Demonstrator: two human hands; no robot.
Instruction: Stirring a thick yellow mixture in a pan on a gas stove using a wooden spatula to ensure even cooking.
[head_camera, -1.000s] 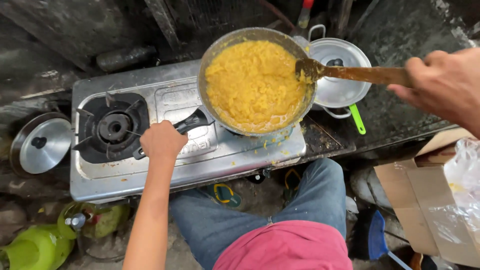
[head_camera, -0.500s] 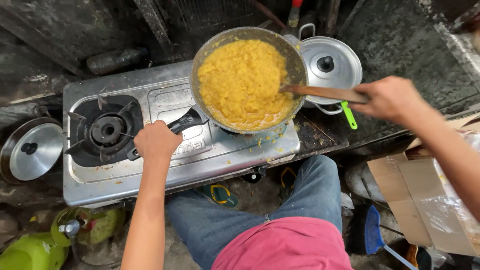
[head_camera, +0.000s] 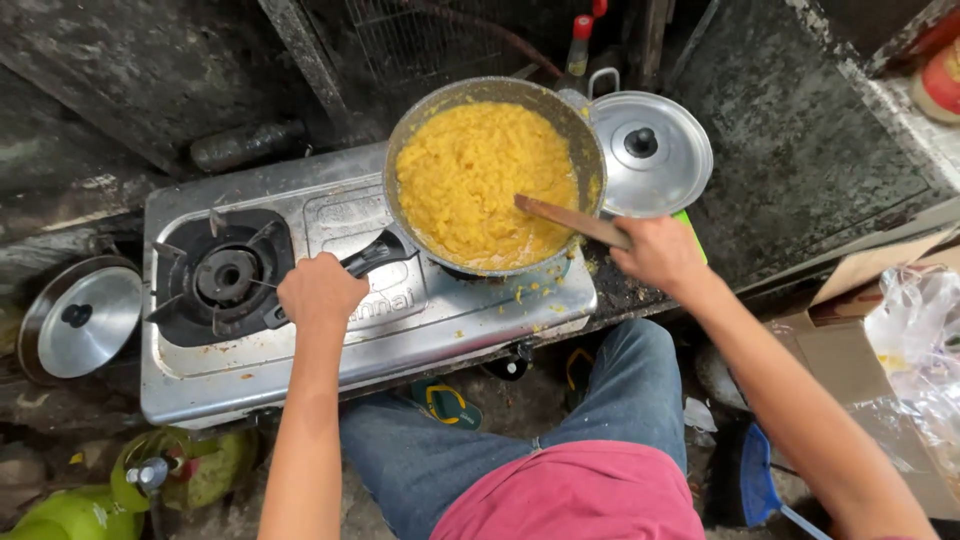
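A round metal pan (head_camera: 575, 125) full of yellow mashed food (head_camera: 480, 180) sits on the right burner of a steel two-burner gas stove (head_camera: 440, 320). My left hand (head_camera: 318, 290) grips the pan's black handle (head_camera: 372, 257) at the stove's front. My right hand (head_camera: 660, 252) holds a wooden spatula (head_camera: 570, 220), whose blade is sunk into the food near the pan's right side.
A lidded metal pot (head_camera: 650, 152) stands right of the pan. Another lid (head_camera: 82, 320) lies left of the stove, beside the bare left burner (head_camera: 225, 275). A green gas cylinder (head_camera: 90, 500) is at lower left, a cardboard box with plastic bags (head_camera: 900, 340) at right.
My right hand has come in from the far right toward the pan, pushing the spatula from the rim deeper into the food. The left hand stays on the handle.
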